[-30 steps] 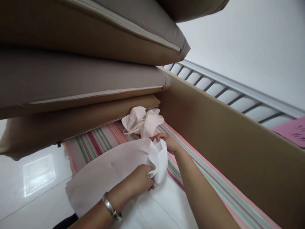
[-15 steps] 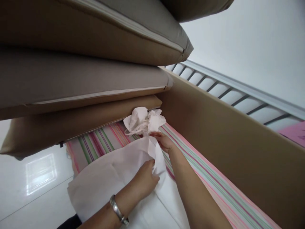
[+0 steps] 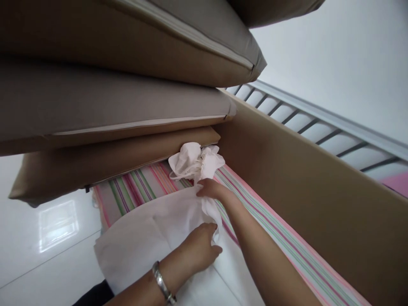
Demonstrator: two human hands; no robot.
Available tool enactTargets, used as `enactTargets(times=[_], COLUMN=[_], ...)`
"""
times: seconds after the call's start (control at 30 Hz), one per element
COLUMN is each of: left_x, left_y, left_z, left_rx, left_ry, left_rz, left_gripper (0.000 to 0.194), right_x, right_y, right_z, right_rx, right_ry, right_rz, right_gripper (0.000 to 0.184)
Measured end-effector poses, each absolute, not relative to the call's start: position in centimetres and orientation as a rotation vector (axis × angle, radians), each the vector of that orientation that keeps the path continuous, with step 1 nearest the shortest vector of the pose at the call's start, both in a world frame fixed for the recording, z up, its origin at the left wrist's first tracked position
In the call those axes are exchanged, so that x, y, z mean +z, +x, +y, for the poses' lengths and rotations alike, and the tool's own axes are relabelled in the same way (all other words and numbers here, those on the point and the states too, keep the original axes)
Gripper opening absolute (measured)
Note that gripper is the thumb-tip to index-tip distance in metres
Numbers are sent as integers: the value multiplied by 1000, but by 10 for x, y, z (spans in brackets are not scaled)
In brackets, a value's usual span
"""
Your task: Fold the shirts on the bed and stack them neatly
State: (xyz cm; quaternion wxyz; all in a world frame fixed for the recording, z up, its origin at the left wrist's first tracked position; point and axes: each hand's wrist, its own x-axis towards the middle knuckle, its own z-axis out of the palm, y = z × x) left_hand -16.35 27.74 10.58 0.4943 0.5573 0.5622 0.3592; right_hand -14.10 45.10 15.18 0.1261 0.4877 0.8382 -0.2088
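Note:
A large white fabric bag [image 3: 153, 225] lies over the striped sheet, its near part spread wide. My left hand [image 3: 202, 246], with a silver bangle on the wrist, is closed on a fold of the white fabric. Farther up, my right hand [image 3: 212, 189] pinches the same fabric where it narrows. Beyond the fingers, the gathered end [image 3: 200, 161] of the fabric lies crumpled, with a thin white cord looped beside it. Some fingertips of both hands are hidden in the folds.
Brown and grey cushions [image 3: 127, 102] are stacked on the left and overhead. A tan panel [image 3: 302, 182] runs along the right side of the striped sheet [image 3: 137, 189]. Behind it stands a grey slatted rail [image 3: 306, 123]. Glossy white floor [image 3: 57, 238] shows at the lower left.
My right hand has closed around the narrow part of the fabric, from a looser hold. My left hand has moved slightly down and right, pulling the fold along. The view has shifted a little.

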Motion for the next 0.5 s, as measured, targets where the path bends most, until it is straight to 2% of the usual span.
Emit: enactTargets(times=[0.07,0.17,0.33,0.4,0.43,0.5], left_x=[109,116,113,106,103,101], left_y=[-166,-177,-227,-249,-257,-269], left_z=[277,279,290,292,292,289], left_rx=[859,863,1029,891,779,629], left_ry=[1414,1445,1378,1360,1346,1324], left_rz=[1389,1486,2150,2341,2362,2301], left_gripper=[43,20,22,36,36,24], right_x=[157,158,155,158,160,162], right_y=[-129,-107,-89,-89,-90,-92], right_z=[443,437,432,427,425,422], right_rx=[-631,-871,-1288,-1386,-1415,-1448], right_ry=[1363,1263,1207,1265,1300,1361], right_rz=[2492,2583,2613,2585,2581,2583], right_gripper=[45,40,34,34,34,34])
